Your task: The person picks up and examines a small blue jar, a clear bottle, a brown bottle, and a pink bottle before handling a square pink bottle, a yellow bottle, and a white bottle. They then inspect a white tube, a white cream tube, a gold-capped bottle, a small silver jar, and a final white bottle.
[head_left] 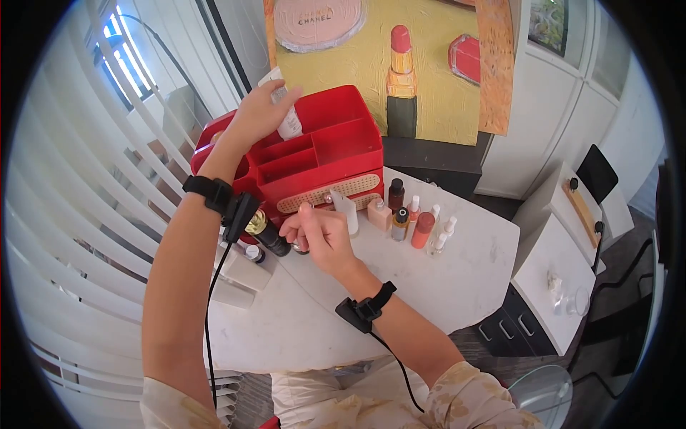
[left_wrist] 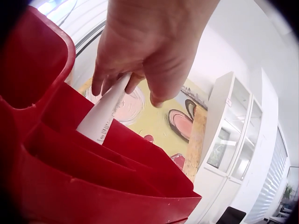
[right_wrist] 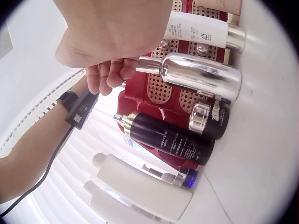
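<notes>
Left hand [head_left: 259, 113] grips tube [head_left: 290, 126] (smooth, tapering).

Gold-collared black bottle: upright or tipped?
Upright. The bottle stands base-down on the table, with its gold collar at the top.

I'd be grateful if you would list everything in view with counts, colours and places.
Organizer: one, red, table's back
Held tube: one, white, partly inside organizer
Capped tube: one, white, before organizer
Silver bottle: one, silver, before organizer
Jar: one, black, silver-lidded, beside silver bottle
Tall pump bottle: one, black, beside jar
Small pump bottle: one, blue-based, beside tall pump bottle
Plain bottles: two, white, table's left
Small bottles: several, pink, coral, brown, pale, table's right
Table: one, white, centre
Painting: one, mostly yellow, behind
Blinds: white, left
Cabinet: white, right
Wrist cameras: two, black, on wrists
Left hand: one, gripping held tube
Right hand: one, near silver bottle
</notes>
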Demonstrator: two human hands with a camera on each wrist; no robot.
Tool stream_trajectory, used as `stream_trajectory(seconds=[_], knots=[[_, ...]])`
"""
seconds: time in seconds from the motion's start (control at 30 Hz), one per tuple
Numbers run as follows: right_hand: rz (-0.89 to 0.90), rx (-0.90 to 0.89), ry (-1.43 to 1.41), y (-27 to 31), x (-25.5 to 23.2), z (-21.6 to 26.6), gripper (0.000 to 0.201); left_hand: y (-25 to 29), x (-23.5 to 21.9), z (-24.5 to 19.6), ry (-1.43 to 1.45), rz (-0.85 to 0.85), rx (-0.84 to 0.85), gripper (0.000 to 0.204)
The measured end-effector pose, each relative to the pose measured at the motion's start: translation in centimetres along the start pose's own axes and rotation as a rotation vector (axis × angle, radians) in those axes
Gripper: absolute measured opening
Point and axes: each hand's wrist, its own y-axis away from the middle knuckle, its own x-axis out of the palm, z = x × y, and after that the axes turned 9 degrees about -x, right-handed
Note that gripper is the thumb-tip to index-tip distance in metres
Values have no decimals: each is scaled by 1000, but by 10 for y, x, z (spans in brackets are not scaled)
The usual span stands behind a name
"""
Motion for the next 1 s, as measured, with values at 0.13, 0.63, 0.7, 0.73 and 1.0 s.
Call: stream_trajectory(seconds=[0.13, 0.63, 0.7, 0.73, 1.0], knots=[[-18, 36, -31, 1, -2, 2, 52, -1, -13, 1, 147, -68, -43, 46], [39, 60, -84, 2, -2, 4, 37, 107, -115, -45, 582, 7, 115, 36], [16, -35, -123, -3, 4, 9, 37, 135, -112, -52, 676, 70, 81, 37], [122, -56, -150, -6, 0, 4, 49, 144, -110, -48, 709, 115, 74, 42], [105, -18, -216, -3, 0, 1, 54, 204, -95, -22, 766, 208, -160, 33]])
